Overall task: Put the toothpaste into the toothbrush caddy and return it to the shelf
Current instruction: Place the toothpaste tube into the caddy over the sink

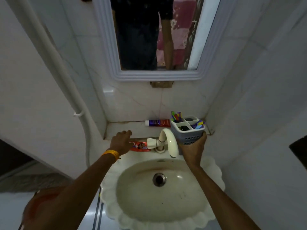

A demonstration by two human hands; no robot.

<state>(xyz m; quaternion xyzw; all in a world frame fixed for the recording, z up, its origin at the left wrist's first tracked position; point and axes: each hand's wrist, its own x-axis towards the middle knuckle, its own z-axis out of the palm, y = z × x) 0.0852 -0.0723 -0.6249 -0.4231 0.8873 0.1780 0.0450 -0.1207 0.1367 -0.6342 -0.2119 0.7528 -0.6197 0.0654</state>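
Observation:
A red toothpaste tube (141,146) lies flat on the sink's back rim, just left of the tap. My left hand (121,142) reaches over its left end with bent fingers near the shelf edge; the palm hides any grip. My right hand (193,149) grips the bottom of a grey four-compartment toothbrush caddy (187,136), held upright at the right end of the white shelf (126,126). Colourful toothbrushes (176,116) stick out of two compartments. A second tube, purple and red (157,123), lies on the shelf against the wall.
A cream curved tap (169,140) stands between my hands. The scalloped basin (214,168) is below, a white-framed mirror (106,47) above. Tiled walls close in on both sides, with a white pipe (71,90) on the left.

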